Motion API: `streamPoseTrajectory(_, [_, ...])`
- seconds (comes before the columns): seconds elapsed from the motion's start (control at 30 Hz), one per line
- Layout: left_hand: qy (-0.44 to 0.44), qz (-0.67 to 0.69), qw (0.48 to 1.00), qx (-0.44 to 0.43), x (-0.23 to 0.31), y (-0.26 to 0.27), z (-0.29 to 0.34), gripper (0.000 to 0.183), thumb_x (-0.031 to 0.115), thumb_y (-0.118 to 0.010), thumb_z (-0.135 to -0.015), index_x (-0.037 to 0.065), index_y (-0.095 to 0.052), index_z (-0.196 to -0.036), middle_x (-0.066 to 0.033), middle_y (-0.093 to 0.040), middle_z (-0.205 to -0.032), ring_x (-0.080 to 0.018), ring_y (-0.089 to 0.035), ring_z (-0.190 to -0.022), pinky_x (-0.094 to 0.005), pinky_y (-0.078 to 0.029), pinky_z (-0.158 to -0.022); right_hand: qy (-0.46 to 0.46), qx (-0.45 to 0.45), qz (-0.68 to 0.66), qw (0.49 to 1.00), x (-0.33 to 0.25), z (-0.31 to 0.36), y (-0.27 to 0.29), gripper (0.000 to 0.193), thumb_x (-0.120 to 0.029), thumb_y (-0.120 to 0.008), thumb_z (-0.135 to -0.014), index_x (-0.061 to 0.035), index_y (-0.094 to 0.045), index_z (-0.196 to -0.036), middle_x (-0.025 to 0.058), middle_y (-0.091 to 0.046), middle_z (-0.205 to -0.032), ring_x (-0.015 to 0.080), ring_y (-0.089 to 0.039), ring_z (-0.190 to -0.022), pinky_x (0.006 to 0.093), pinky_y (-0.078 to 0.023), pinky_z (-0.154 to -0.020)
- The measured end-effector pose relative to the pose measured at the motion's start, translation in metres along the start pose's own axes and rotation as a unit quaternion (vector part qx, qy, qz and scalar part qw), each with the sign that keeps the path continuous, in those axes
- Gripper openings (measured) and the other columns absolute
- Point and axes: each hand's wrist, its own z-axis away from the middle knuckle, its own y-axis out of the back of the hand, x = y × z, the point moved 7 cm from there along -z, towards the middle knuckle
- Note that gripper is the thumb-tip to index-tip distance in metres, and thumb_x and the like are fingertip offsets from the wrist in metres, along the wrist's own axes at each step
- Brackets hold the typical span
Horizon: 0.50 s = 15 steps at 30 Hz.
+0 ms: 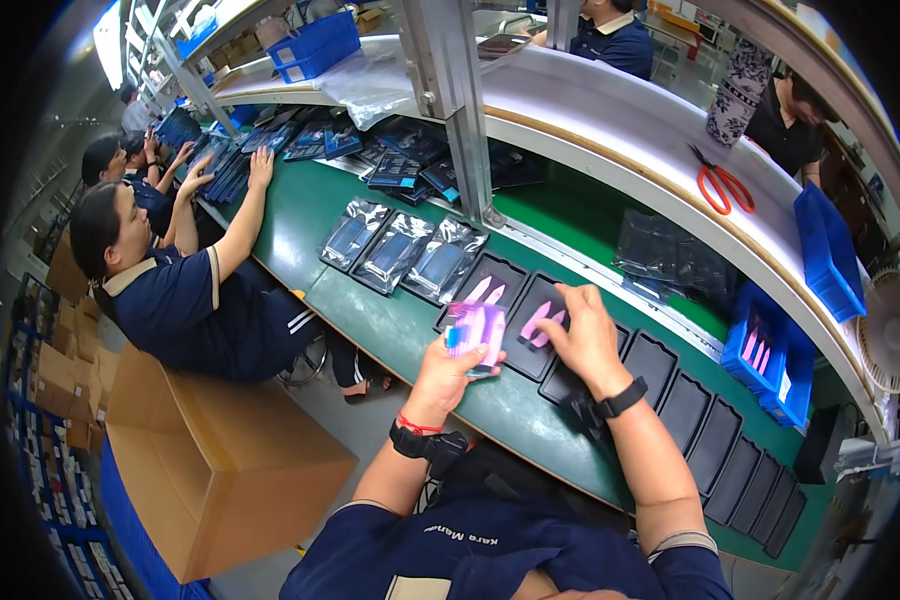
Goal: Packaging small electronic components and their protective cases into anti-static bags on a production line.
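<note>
My left hand (445, 375) is closed around a stack of clear, pink-and-purple flat packets (477, 332), held over the bench's near edge. My right hand (588, 335) reaches over a black tray (523, 357), its thumb and fingers bent around pink pointed pieces (542, 326); the exact grip is partly hidden. Just left of it, another black tray (505, 275) has pink pointed pieces lying in it, partly covered by the stack. More black trays (685, 407) run in a row to the right. Left of the hands lie three trays in clear bags (397, 250).
A metal post (465, 130) rises behind the trays. Blue bins (760, 345) with pink pieces stand at right, below a shelf bearing red-handled pliers (725, 185). Dark packages (410, 160) pile up at the back. A co-worker (185, 290) sits left, behind a cardboard box (220, 450).
</note>
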Motion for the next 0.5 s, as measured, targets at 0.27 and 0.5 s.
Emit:
streamPoseTrajectory(0.27, [0.018, 0.040, 0.997, -0.061, -0.038, -0.052, -0.009, 0.031, 0.003, -0.060, -0.086, 0.002, -0.053, -0.116, -0.0086, -0.063, -0.104, -0.0198, -0.063, -0.097, -0.0320, -0.051, -0.085, -0.102, -0.063, -0.261, 0.958, 0.026, 0.037, 0.006, 0.038, -0.002, -0.073, -0.071, -0.0014, -0.060, -0.107, -0.0037, -0.051, -0.065, 0.0032, -0.042, -0.056, 0.0203, -0.036, -0.050])
streamPoseTrajectory(0.5, [-0.001, -0.014, 0.999, -0.043, -0.038, -0.056, -0.014, 0.029, 0.001, -0.060, -0.086, 0.000, -0.053, -0.114, -0.0108, -0.064, -0.100, -0.0227, -0.065, -0.087, -0.0357, -0.054, -0.077, 0.030, 0.108, 0.119, 0.987, 0.041, 0.067, 0.050, 0.047, -0.008, -0.073, -0.070, 0.0001, -0.057, -0.113, 0.0088, -0.058, -0.069, 0.0217, -0.055, -0.054, 0.0323, -0.047, -0.058])
